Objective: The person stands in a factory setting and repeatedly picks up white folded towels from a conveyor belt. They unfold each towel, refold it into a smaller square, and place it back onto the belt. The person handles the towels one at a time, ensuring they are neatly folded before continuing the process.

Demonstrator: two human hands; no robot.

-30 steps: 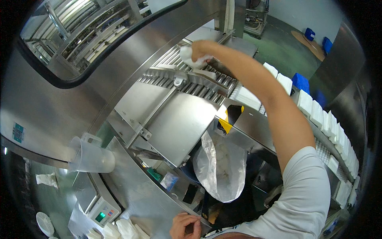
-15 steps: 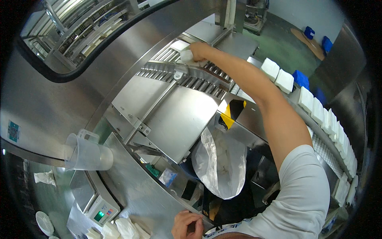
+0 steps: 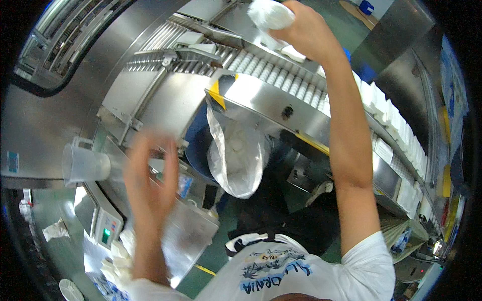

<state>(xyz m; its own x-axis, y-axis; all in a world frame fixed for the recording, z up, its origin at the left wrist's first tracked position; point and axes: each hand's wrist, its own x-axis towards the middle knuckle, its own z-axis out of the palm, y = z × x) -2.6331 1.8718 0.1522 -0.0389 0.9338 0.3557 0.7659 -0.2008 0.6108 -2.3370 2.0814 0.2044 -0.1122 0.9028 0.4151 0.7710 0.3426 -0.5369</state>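
The hands are well apart; the right hand [image 3: 307, 32] is closed on a white bundle [image 3: 268, 14], gripping its right end; the left hand [image 3: 150, 193] is motion-blurred, thumb and fingers spread, with nothing visible between them. The bundle lies directly left of the right hand; from the left hand it lies far forward and to the right, so the right hand is the nearer; its long axis runs roughly left to right, dipping slightly toward the right palm. The roller conveyor [image 3: 271, 73] passes on the near side of the right hand; the clear bag liner [image 3: 238, 183] sits between the hands, nearer the left; the plastic pitcher [image 3: 85, 164] stands left of the left hand; a row of white packets [image 3: 396, 125] extends right of the right forearm.
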